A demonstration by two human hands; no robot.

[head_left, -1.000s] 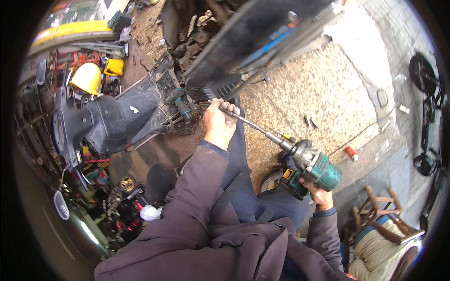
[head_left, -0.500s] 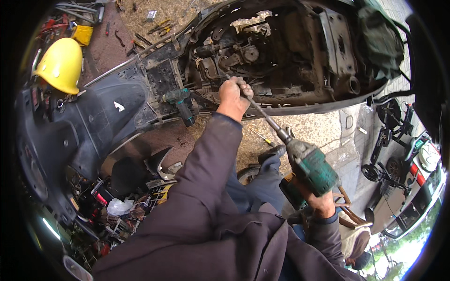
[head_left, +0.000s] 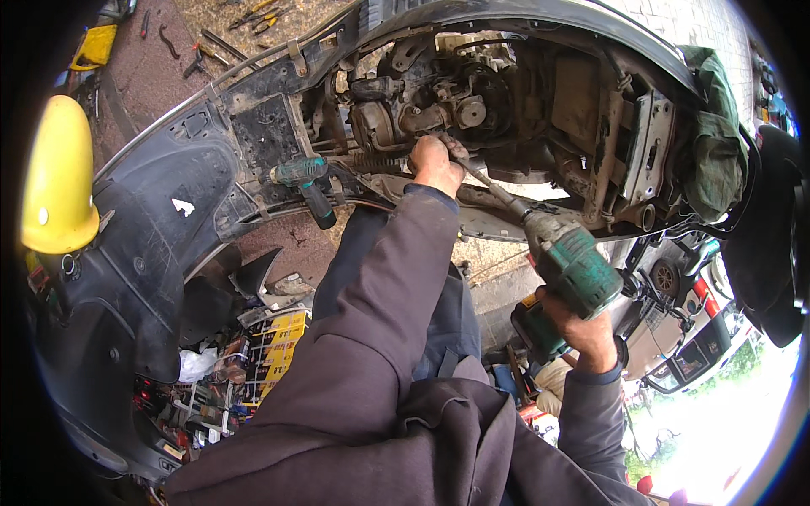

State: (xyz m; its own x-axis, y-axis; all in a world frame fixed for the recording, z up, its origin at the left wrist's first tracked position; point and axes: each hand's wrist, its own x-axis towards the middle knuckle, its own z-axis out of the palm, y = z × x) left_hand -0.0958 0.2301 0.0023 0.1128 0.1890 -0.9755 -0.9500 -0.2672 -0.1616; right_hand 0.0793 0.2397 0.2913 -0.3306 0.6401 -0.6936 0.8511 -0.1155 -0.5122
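My right hand point(head_left: 584, 334) grips the handle of a worn green cordless impact wrench point(head_left: 579, 271). A long metal extension bar point(head_left: 496, 191) runs from its nose up and left into the open body of a scooter point(head_left: 245, 160). Close to the bar's far end, the fingers of my left hand point(head_left: 434, 163) are closed round it. That hand is beside the dirty engine point(head_left: 422, 116); the bar's tip is hidden behind my fingers. To the left of my left hand, a small teal cordless drill point(head_left: 302, 177) lies on the scooter's floorboard.
A yellow hard hat point(head_left: 61, 177) sits on the scooter's front end. Pliers point(head_left: 256, 15) and other tools lie on the ground beyond. Crowded parts and yellow boxes point(head_left: 278, 346) stand at lower left. A green cloth point(head_left: 715, 139) hangs at the scooter's right end.
The impact wrench and both hands have moved slightly right and the wrench is nearer the scooter body. My left hand is closer to the engine. The whole view has shifted toward the scooter.
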